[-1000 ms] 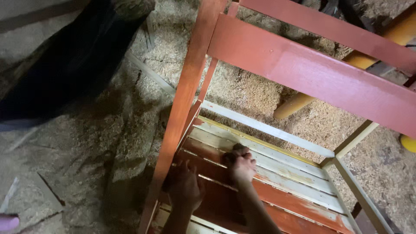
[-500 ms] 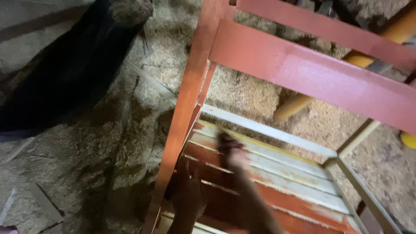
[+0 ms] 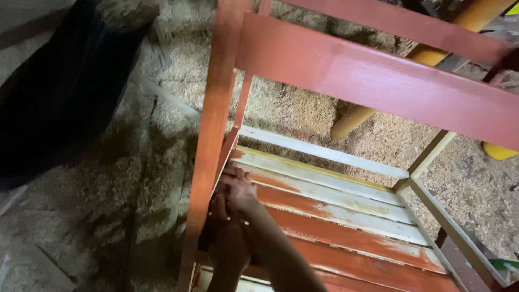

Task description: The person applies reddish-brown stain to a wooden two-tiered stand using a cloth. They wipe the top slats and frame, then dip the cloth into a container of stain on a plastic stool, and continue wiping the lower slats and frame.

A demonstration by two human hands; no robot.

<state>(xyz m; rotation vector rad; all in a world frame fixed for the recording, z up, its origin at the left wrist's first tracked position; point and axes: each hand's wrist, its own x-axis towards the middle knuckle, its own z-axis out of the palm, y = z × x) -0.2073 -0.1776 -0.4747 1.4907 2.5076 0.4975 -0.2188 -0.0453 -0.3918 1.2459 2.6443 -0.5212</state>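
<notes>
Two bare hands are seen low in the frame, a little left of centre, pressed together at the near left corner of a slatted wooden shelf [image 3: 346,216]. The right hand [image 3: 240,192] is laid on top, its fingers curled down and held together over the first slats, just beside the red upright post [image 3: 208,162]. The left hand [image 3: 224,243] is tucked beneath and behind it, in shadow; whether its fingers are apart or closed cannot be told. What, if anything, is gripped between the two hands cannot be made out either.

The shelf is spread from the centre to the lower right of the frame. About six slats are counted, pale and bare toward the top, more thickly coated in red toward the bottom. One red post is seen running from the top centre down to the lower left. Two broad red rails [image 3: 378,81] are crossed over the upper right of the frame, one above the other. One unpainted pale rail [image 3: 324,151] is set along the far edge of the shelf.

Sawdust [image 3: 303,108] is spread over the ground all around. One dark cloth or bag [image 3: 59,92] is lying in the upper left. One yellow pole [image 3: 432,54] is slanted behind the rails in the upper right.
</notes>
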